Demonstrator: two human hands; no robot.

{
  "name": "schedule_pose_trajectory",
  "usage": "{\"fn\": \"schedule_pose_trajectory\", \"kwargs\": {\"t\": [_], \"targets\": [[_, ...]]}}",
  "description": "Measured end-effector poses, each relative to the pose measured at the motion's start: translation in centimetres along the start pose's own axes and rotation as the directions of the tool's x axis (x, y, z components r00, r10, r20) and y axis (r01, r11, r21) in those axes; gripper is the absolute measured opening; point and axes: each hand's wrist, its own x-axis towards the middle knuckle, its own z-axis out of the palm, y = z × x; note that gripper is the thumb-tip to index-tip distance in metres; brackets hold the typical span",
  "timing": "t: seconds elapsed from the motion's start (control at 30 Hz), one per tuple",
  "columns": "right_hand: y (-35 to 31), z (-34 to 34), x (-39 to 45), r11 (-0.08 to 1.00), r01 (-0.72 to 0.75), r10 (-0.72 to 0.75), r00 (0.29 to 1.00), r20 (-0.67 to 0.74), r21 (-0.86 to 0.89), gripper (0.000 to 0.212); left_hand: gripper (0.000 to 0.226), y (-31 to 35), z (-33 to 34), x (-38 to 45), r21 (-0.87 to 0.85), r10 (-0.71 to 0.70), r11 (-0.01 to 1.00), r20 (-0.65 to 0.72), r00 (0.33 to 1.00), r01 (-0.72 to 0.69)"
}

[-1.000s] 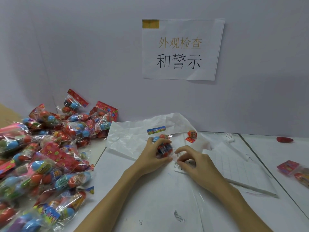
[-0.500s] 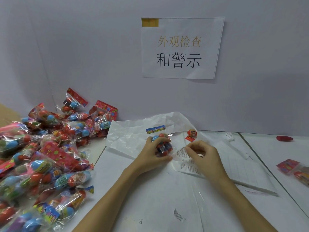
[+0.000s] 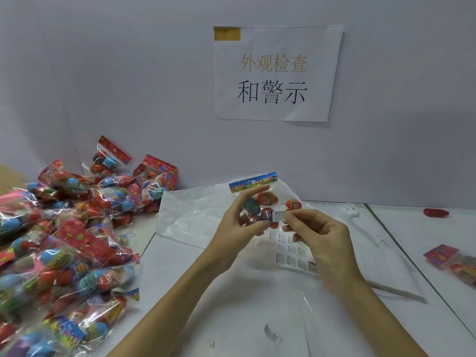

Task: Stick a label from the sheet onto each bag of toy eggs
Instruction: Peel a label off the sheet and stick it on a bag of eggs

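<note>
Above the white table (image 3: 231,318), head view: left hand (image 3: 238,219) raised, forearm entering from the lower left, fingers and thumb curled round a clear bag of toy eggs (image 3: 260,202) with a blue printed header strip on top. Right hand (image 3: 319,238) — forearm entering from the lower right — pinches a small white label (image 3: 279,216) between thumb and forefinger, the other fingers loosely curled. The label sits just left of the right fingertips and meets the bag's front near the left thumb; whether it is stuck down cannot be told. Under the right hand lies the label sheet (image 3: 291,253), partly covered by it; its print is too small to read. Far left of the left hand, a pile of bagged eggs (image 3: 64,240), cut off by the frame edge. Right of the right hand — one more bag (image 3: 453,264), also cut off.
</note>
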Motion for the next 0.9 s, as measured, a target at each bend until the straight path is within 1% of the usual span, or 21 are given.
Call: {"fn": "schedule_pose_trajectory", "kwargs": {"t": [0.07,0.17,0.3,0.47,0.63,0.9], "targets": [[0.11,0.15,-0.13,0.997,0.051,-0.051,0.999,0.003,-0.058,0.017,0.065,-0.12,0.55,-0.05,-0.052,0.007,0.999,0.014,1.000,-0.006],[0.49,0.14,-0.08,0.989,0.090,-0.092,0.996,-0.016,-0.121,0.007,0.057,-0.09,0.79,-0.06,-0.115,0.013,0.993,0.004,1.000,-0.013],[0.46,0.10,-0.05,0.977,0.114,-0.118,0.993,-0.009,-0.180,0.005,0.053,-0.21,0.52,-0.02,-0.192,-0.002,0.981,0.059,0.998,0.013],[0.35,0.18,-0.28,0.960,0.149,-0.152,0.988,0.007,-0.238,0.005,0.054,-0.08,0.57,0.03,-0.208,-0.021,0.978,0.076,0.997,0.037],[0.43,0.16,-0.23,0.954,0.144,-0.154,0.988,-0.016,-0.262,0.006,0.054,-0.03,0.66,-0.02,-0.202,-0.020,0.979,0.090,0.996,0.038],[0.46,0.21,-0.23,0.949,0.140,-0.153,0.988,-0.024,-0.281,0.005,0.052,0.14,0.90,-0.05,-0.198,-0.046,0.978,0.072,0.996,0.059]]}}
